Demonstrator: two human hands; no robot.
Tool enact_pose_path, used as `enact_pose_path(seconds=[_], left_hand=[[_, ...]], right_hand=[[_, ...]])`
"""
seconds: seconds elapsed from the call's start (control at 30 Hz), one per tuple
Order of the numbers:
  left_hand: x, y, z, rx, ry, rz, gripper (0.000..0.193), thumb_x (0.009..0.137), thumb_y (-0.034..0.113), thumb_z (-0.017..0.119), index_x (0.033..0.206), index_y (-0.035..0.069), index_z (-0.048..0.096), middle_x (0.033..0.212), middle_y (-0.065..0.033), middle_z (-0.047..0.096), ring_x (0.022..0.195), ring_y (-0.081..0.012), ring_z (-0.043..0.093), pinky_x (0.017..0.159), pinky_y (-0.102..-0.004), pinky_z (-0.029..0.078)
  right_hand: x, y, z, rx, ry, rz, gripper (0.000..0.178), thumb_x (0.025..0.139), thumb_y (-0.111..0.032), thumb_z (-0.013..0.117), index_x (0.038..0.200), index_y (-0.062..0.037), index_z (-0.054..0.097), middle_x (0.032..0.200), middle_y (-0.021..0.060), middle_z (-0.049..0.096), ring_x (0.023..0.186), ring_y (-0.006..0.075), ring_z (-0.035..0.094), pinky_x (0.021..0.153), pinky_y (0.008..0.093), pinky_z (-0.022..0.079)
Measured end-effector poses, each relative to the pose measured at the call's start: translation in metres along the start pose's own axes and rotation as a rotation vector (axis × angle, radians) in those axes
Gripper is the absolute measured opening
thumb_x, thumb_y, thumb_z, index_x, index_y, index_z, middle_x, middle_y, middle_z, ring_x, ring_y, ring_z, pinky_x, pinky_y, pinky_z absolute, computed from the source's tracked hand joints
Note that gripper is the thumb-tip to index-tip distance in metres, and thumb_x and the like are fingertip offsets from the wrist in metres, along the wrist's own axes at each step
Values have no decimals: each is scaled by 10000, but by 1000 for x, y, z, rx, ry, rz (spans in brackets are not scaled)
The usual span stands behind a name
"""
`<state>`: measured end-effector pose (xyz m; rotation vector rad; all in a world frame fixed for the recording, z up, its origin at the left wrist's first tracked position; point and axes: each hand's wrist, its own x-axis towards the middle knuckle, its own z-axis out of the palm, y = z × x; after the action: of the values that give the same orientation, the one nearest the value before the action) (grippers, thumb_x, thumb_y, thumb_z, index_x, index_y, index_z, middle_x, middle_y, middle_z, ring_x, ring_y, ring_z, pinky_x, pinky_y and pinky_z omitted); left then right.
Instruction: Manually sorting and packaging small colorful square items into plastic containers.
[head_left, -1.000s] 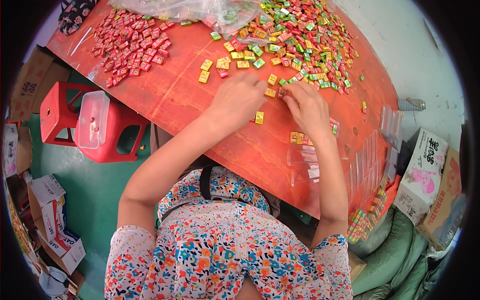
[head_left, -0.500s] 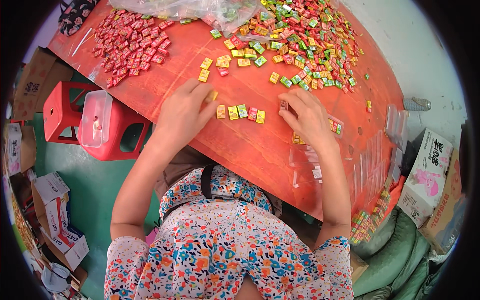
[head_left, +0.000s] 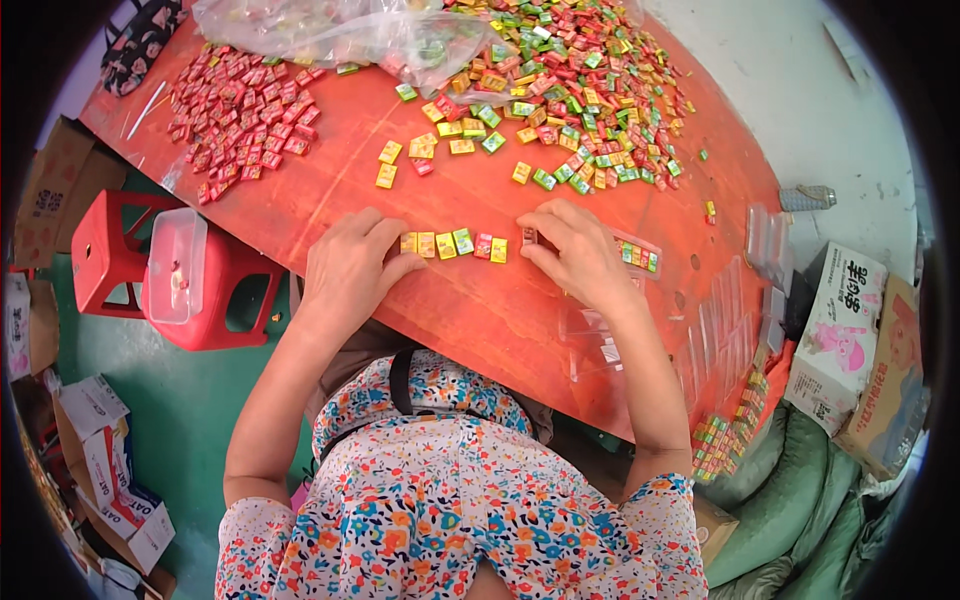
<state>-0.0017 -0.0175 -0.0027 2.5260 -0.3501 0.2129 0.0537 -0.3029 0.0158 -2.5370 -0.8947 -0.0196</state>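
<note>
Red pile (head_left: pixel 245 125): small glossy red boxes heaped loosely on the orange-red table (head_left: pixel 500 310); their print is too small to make out.
Left hand (head_left: pixel 350 262): back upward, thumb and forefinger at either side of the row's left end; whether they press the box there, I cannot tell.
Row of boxes (head_left: pixel 445 246): six small flat ones, side by side on the table between the hands, two orange-yellow, then yellow, green, red, yellow; slightly uneven, the left one partly covered by fingers.
Held box (head_left: pixel 529 236): a reddish-brown side shows, just right of the row and apart from it; the rest is hidden.
Right hand (head_left: pixel 575 250): thumb and forefinger pinch the held box; the other fingertips are hard to see.
Mixed heap (head_left: pixel 600 110): red, green and yellow boxes, partly blurred under a clear plastic bag (head_left: pixel 400 40) cut off above.
Clear tray (head_left: pixel 638 255): contains boxes; its left part is behind the right hand.
</note>
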Motion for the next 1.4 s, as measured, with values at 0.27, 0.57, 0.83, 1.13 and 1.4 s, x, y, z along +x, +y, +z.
enact_pose_path(seconds=[0.27,0.57,0.83,1.13,1.4], left_hand=[[-1,4,6,32,42,71,349,775,278,794,1010,54,666,855,-92,569,807,-299,603,682,-425,503],[1,4,5,-62,53,41,479,751,285,808,1149,65,659,1002,-102,583,934,-289,597,781,-405,495],[20,44,37,46,113,269,652,681,374,830,1221,86,603,1092,-66,572,1081,-254,537,897,-417,404],[23,49,64,65,75,211,398,760,247,780,1099,67,673,1072,-66,601,1064,-262,555,895,-419,437],[0,6,9,-27,232,129,416,845,169,734,1222,36,618,1173,-150,603,1090,-339,588,913,-432,492]], right_hand=[[37,31,-10,-236,328,199,300,843,-243,735,1085,-75,678,981,100,655,879,318,660,751,443,538],[78,48,-3,-374,219,263,297,918,-245,653,1171,-91,666,995,142,680,888,328,677,744,438,539],[7,-14,-14,41,9,230,298,897,-234,696,1134,-60,650,952,136,668,867,335,671,726,419,535],[-13,-16,11,-16,56,118,330,848,-274,748,1082,-62,653,920,113,657,813,333,669,658,420,534],[0,-25,9,15,116,123,365,808,-354,773,1019,-73,671,917,79,661,788,286,676,632,400,536]])
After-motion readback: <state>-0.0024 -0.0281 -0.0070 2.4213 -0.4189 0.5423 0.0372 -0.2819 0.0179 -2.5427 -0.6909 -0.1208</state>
